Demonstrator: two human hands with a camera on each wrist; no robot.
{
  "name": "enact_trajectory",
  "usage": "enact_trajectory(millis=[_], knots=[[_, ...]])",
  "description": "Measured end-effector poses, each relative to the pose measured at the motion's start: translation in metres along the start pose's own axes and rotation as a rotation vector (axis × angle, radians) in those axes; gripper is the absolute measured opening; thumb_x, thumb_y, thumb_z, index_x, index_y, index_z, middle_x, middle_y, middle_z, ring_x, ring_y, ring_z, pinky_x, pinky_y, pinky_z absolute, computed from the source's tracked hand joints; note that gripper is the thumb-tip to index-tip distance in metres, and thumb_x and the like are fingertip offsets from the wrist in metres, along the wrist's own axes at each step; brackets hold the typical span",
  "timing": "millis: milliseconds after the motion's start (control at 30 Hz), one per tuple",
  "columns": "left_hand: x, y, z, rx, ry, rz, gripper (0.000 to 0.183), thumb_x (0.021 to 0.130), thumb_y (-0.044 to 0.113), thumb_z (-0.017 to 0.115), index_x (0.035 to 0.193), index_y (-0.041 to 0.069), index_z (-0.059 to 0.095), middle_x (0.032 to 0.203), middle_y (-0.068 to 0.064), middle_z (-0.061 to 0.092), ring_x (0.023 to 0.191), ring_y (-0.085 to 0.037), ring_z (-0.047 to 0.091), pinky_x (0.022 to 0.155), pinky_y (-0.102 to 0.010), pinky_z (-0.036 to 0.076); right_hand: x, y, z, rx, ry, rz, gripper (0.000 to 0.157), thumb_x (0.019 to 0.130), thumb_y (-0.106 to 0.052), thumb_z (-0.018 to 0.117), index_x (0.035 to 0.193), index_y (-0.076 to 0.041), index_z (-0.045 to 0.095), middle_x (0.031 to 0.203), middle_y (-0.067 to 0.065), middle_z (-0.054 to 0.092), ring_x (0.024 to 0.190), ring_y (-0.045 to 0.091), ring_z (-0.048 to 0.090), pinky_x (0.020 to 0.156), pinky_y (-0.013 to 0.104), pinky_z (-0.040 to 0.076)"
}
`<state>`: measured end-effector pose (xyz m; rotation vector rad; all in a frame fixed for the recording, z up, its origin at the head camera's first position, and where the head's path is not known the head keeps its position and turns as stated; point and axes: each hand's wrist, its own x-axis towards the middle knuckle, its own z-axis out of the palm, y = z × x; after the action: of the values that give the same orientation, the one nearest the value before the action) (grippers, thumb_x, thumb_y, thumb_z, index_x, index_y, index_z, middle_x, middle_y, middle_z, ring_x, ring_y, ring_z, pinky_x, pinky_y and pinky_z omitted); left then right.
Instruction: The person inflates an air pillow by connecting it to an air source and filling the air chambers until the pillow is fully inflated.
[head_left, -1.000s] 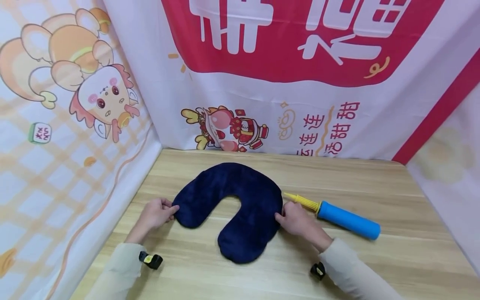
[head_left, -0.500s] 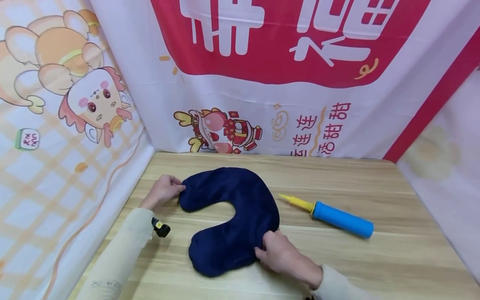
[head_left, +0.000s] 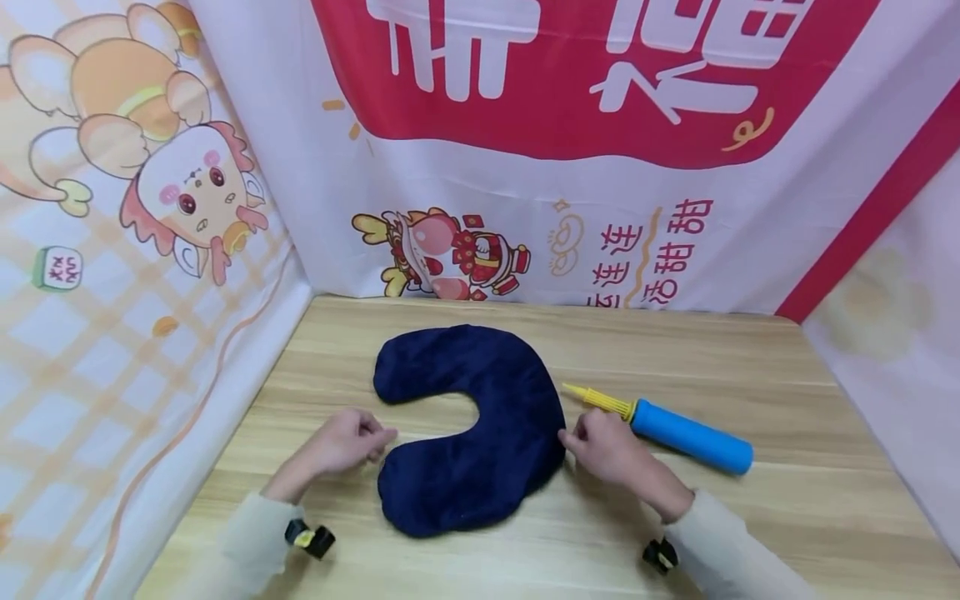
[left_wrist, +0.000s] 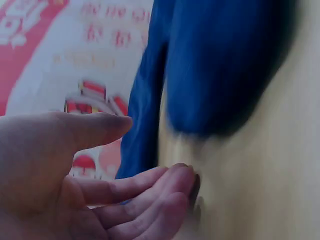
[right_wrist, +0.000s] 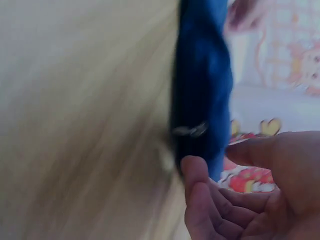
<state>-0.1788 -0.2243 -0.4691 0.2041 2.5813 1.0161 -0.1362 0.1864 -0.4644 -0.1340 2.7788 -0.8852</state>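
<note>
A dark navy U-shaped neck pillow [head_left: 517, 417] lies flat on the wooden table, its opening facing left. Just left of its nearer end hovers my left hand [head_left: 348, 442], bent-fingered and apart from the cloth. In the left wrist view the left thumb and fingers [left_wrist: 172, 190] are spread with nothing held between them. At the pillow's right outer edge, my right hand [head_left: 603, 446] has its thumb tip against the fabric. The right wrist view shows loosely bent fingers [right_wrist: 195, 170] beside that edge, near a small silvery zip pull [right_wrist: 192, 130]; firm contact is hard to judge.
A blue hand pump [head_left: 693, 435] with a yellow nozzle lies right of the pillow, partly behind my right hand. The table [head_left: 810, 500] is bordered by a printed cloth backdrop [head_left: 450, 183] behind and another printed cloth [head_left: 225, 350] on the left.
The pillow has turned so its opening faces left instead of down-left. My left hand has let go of its far end and moved nearer; my right hand shifted along the outer edge.
</note>
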Motion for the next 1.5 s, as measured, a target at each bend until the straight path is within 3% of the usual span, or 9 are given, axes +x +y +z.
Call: enact_trajectory(millis=[133, 300, 533, 800, 900, 1000, 1167, 1333, 1500], knots=[[-0.016, 0.01, 0.022, -0.014, -0.008, 0.023, 0.026, 0.096, 0.032, 0.077, 0.093, 0.007, 0.074, 0.078, 0.0, 0.072, 0.07, -0.01, 0.064, 0.064, -0.026, 0.052, 0.017, 0.012, 0.001, 0.023, 0.005, 0.03, 0.041, 0.105, -0.028, 0.065, 0.067, -0.012, 0.069, 0.055, -0.002, 0.063, 0.047, 0.013, 0.053, 0.049, 0.028, 0.043], [-0.015, 0.01, 0.029, -0.026, 0.064, 0.011, 0.019, 0.091, 0.022, 0.082, 0.095, 0.005, 0.074, 0.082, -0.001, 0.073, 0.073, -0.011, 0.063, 0.065, -0.028, 0.052, 0.022, 0.014, 0.006, 0.077, -0.003, 0.042, 0.037, 0.103, -0.022, 0.066, 0.067, -0.012, 0.066, 0.057, 0.001, 0.067, 0.049, 0.013, 0.059, 0.051, 0.028, 0.047], [-0.001, -0.004, 0.009, -0.048, 0.045, -0.004, 0.016, 0.091, 0.015, 0.081, 0.097, 0.003, 0.073, 0.084, -0.003, 0.074, 0.073, -0.012, 0.063, 0.065, -0.027, 0.051, 0.007, -0.002, 0.019, 0.094, -0.039, 0.031, 0.039, 0.102, -0.018, 0.066, 0.064, -0.012, 0.061, 0.055, -0.003, 0.066, 0.049, 0.012, 0.059, 0.05, 0.026, 0.046], [0.044, -0.016, -0.024, -0.068, 0.017, 0.052, 0.013, 0.091, 0.005, 0.077, 0.1, -0.004, 0.074, 0.087, -0.01, 0.075, 0.076, -0.011, 0.064, 0.071, -0.023, 0.051, -0.021, -0.026, 0.043, 0.193, -0.131, -0.089, 0.04, 0.102, -0.013, 0.065, 0.062, -0.011, 0.061, 0.052, -0.004, 0.064, 0.042, 0.004, 0.057, 0.046, 0.026, 0.05], [0.055, -0.012, -0.032, 0.03, 0.041, 0.115, 0.012, 0.089, 0.006, 0.078, 0.096, -0.003, 0.073, 0.085, -0.011, 0.075, 0.076, -0.012, 0.065, 0.072, -0.026, 0.052, -0.025, -0.032, 0.048, 0.184, -0.132, -0.129, 0.039, 0.103, -0.015, 0.066, 0.064, -0.013, 0.061, 0.052, -0.007, 0.064, 0.043, 0.004, 0.056, 0.046, 0.025, 0.049], [0.052, 0.001, -0.03, 0.189, 0.11, 0.216, 0.012, 0.088, 0.007, 0.079, 0.094, -0.002, 0.072, 0.085, -0.011, 0.075, 0.076, -0.014, 0.067, 0.073, -0.03, 0.056, -0.027, -0.03, 0.046, 0.125, -0.094, -0.168, 0.039, 0.102, -0.018, 0.068, 0.064, -0.017, 0.062, 0.054, -0.011, 0.061, 0.047, 0.004, 0.053, 0.048, 0.023, 0.046], [0.012, 0.037, -0.005, 0.34, 0.205, 0.441, 0.018, 0.088, 0.007, 0.081, 0.101, -0.001, 0.073, 0.092, -0.009, 0.075, 0.082, -0.018, 0.071, 0.076, -0.035, 0.061, -0.032, -0.018, 0.035, 0.078, -0.081, -0.253, 0.03, 0.1, -0.022, 0.072, 0.07, -0.019, 0.065, 0.059, -0.014, 0.059, 0.052, 0.001, 0.05, 0.053, 0.021, 0.045], [-0.027, 0.075, 0.042, 0.415, 0.115, 0.732, 0.022, 0.089, 0.015, 0.084, 0.107, 0.008, 0.074, 0.1, -0.001, 0.073, 0.089, -0.012, 0.07, 0.08, -0.03, 0.06, -0.039, -0.009, 0.024, 0.105, -0.131, -0.35, 0.019, 0.099, -0.019, 0.074, 0.08, -0.016, 0.069, 0.066, -0.012, 0.064, 0.057, -0.005, 0.053, 0.055, 0.019, 0.049], [-0.046, 0.088, 0.087, 0.594, 0.041, 0.837, 0.028, 0.088, 0.03, 0.086, 0.109, 0.017, 0.073, 0.099, 0.008, 0.064, 0.089, -0.008, 0.062, 0.076, -0.026, 0.057, -0.044, -0.011, 0.028, 0.115, -0.19, -0.419, 0.012, 0.098, -0.018, 0.075, 0.086, -0.015, 0.071, 0.072, -0.011, 0.071, 0.064, -0.007, 0.06, 0.059, 0.017, 0.053]])
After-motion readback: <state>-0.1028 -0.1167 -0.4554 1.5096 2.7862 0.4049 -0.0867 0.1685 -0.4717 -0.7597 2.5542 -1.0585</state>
